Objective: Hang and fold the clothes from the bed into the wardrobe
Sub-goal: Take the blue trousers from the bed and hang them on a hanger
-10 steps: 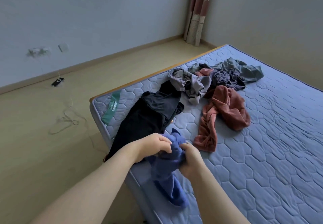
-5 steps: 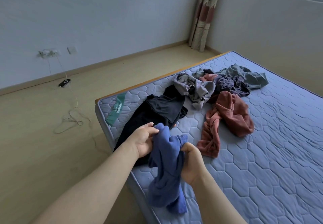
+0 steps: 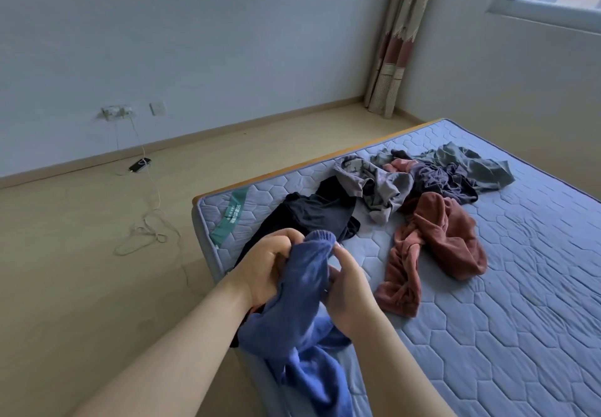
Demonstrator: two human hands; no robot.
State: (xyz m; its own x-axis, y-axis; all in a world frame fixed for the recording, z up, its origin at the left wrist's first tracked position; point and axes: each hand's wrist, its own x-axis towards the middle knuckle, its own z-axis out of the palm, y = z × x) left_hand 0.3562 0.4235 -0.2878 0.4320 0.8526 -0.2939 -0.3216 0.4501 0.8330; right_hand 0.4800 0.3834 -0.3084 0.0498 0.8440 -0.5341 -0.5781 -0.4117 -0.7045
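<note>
Blue garment (image 3: 305, 281) — between both hands (image 3: 265, 267) (image 3: 346, 293)

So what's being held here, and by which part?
The blue garment: left hand and right hand both grip its bunched upper end, by the ribbed edge.

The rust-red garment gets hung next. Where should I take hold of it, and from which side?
Probably the near trailing end of the rust-red garment, from above: it lies alone on the mattress, bunched up, while the far bulk touches the grey garment.
</note>
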